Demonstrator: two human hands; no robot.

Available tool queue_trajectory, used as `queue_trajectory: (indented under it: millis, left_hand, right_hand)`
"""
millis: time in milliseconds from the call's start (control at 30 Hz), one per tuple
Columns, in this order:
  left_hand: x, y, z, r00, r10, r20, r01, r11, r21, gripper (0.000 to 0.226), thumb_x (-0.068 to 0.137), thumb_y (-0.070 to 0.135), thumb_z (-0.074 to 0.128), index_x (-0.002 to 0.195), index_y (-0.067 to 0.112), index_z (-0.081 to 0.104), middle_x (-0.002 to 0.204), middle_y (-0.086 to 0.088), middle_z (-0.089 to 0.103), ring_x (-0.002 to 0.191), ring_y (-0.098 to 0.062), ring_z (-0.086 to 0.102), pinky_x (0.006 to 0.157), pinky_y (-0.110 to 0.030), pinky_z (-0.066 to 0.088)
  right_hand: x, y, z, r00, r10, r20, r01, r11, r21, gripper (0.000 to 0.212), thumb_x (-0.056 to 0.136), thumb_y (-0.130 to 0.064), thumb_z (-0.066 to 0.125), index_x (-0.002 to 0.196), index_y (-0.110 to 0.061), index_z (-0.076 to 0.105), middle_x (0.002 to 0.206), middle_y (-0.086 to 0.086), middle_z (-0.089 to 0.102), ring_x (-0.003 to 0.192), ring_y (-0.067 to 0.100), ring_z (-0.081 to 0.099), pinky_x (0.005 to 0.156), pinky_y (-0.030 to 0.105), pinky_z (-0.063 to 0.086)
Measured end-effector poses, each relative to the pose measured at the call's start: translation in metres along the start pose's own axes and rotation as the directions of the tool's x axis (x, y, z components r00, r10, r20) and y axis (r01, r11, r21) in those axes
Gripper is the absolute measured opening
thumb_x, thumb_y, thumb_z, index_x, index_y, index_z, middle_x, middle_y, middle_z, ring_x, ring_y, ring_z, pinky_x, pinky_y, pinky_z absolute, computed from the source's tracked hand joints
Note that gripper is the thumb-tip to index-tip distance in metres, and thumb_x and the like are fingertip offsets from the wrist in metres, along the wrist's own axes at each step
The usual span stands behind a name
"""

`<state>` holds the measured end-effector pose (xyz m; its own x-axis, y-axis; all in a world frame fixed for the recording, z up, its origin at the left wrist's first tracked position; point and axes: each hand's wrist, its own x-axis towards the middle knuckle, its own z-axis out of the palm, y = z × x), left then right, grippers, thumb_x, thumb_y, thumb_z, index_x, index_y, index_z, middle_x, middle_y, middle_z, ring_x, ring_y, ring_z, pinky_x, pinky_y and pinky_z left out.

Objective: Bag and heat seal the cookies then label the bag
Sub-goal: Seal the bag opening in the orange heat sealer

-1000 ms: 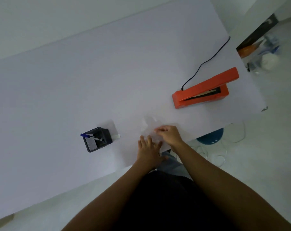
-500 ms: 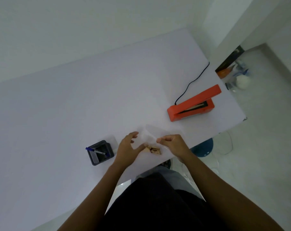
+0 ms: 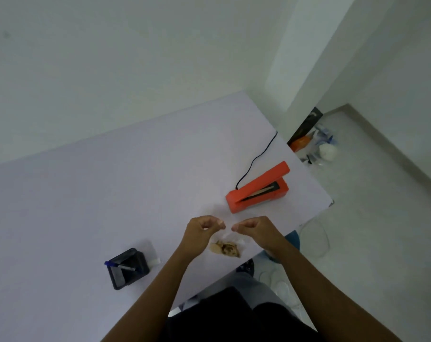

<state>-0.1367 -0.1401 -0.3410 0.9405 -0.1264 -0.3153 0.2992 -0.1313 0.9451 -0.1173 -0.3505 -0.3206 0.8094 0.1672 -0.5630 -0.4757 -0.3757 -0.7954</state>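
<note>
A clear plastic bag (image 3: 230, 236) with brown cookies (image 3: 225, 248) at its bottom hangs just above the white table (image 3: 110, 193) near its front edge. My left hand (image 3: 201, 230) pinches the bag's top edge on the left. My right hand (image 3: 255, 229) pinches the same edge on the right. The two hands are close together, thumbs facing each other. An orange heat sealer (image 3: 258, 191) stands open on the table beyond my right hand, its black cord (image 3: 256, 159) running to the table's far edge.
A black pen holder (image 3: 128, 267) with a blue pen (image 3: 120, 266) sits left of my left arm, a small clear label sheet (image 3: 153, 255) beside it. The table's right edge is just past the sealer. Clutter lies on the floor at the right.
Both hands have lifted off the table and now hold the bag up by its top edge, with the cookies hanging inside. The camera view has tilted upward.
</note>
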Motion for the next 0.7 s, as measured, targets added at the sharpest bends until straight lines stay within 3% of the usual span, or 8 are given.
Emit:
queue_trajectory:
  millis: [133,233,300,333,400,500,700]
  left_hand:
    - [0.012,0.001,0.020,0.997,-0.072,-0.039,0.072,0.997,0.011,0.014,0.091,0.020,0.069,0.092,0.011,0.079,0.088,0.003,0.077,0.083,-0.009,0.071,0.077,-0.017,0.055]
    - [0.024,0.006,0.041,0.991,-0.134,-0.032,0.133,0.991,-0.021,0.018,0.093,0.021,0.066,0.091,0.009,0.078,0.068,0.010,0.071,0.055,-0.005,0.060,0.053,-0.013,0.046]
    - [0.033,0.010,0.058,0.981,-0.196,-0.015,0.195,0.979,-0.054,0.020,0.095,0.022,0.063,0.091,0.009,0.077,0.060,0.005,0.067,0.046,-0.013,0.053,0.045,-0.021,0.043]
    - [0.038,0.013,0.066,0.977,-0.215,-0.001,0.214,0.975,-0.066,0.020,0.095,0.023,0.062,0.093,0.009,0.077,0.062,0.001,0.070,0.048,-0.018,0.058,0.046,-0.026,0.048]
    - [0.049,0.020,0.086,0.969,-0.244,0.025,0.245,0.962,-0.120,0.023,0.097,0.025,0.060,0.098,0.009,0.076,0.080,-0.005,0.077,0.065,-0.026,0.072,0.062,-0.036,0.060]
    - [0.067,0.023,0.115,0.962,-0.272,0.014,0.271,0.947,-0.175,0.026,0.097,0.024,0.059,0.100,0.005,0.075,0.093,-0.007,0.078,0.088,-0.022,0.075,0.086,-0.037,0.059]
    - [0.093,0.019,0.159,0.964,-0.261,-0.050,0.252,0.957,-0.145,0.029,0.100,0.029,0.054,0.102,0.011,0.076,0.100,-0.002,0.077,0.098,-0.019,0.072,0.091,-0.035,0.055]
  right_hand:
    - [0.009,0.011,-0.020,1.000,-0.027,-0.015,0.027,1.000,0.015,0.028,0.082,-0.026,0.080,0.108,-0.014,0.078,0.117,-0.005,0.074,0.106,0.008,0.069,0.100,0.032,0.052]
    - [0.016,0.016,-0.045,1.000,0.011,0.025,-0.013,0.998,0.059,0.029,0.085,-0.029,0.077,0.112,-0.017,0.076,0.126,-0.012,0.067,0.108,0.008,0.065,0.079,0.026,0.052]
    - [0.024,0.023,-0.065,0.998,0.051,0.039,-0.055,0.992,0.110,0.027,0.083,-0.032,0.079,0.106,-0.019,0.079,0.124,-0.014,0.068,0.105,0.011,0.068,0.068,0.027,0.054]
    - [0.028,0.027,-0.075,0.997,0.071,0.035,-0.076,0.984,0.160,0.027,0.081,-0.032,0.080,0.104,-0.017,0.079,0.122,-0.010,0.070,0.104,0.015,0.070,0.070,0.029,0.057]
    - [0.037,0.031,-0.095,0.995,0.091,0.048,-0.100,0.966,0.240,0.028,0.079,-0.031,0.082,0.099,-0.012,0.080,0.114,0.005,0.075,0.102,0.023,0.072,0.083,0.037,0.061]
    - [0.050,0.039,-0.124,0.994,0.070,0.079,-0.087,0.967,0.238,0.034,0.077,-0.037,0.081,0.093,-0.006,0.079,0.098,0.015,0.077,0.096,0.033,0.073,0.088,0.042,0.060]
    - [0.075,0.056,-0.171,0.994,0.045,0.099,-0.068,0.969,0.238,0.028,0.085,-0.032,0.075,0.096,-0.007,0.079,0.095,0.011,0.079,0.094,0.027,0.074,0.091,0.038,0.057]
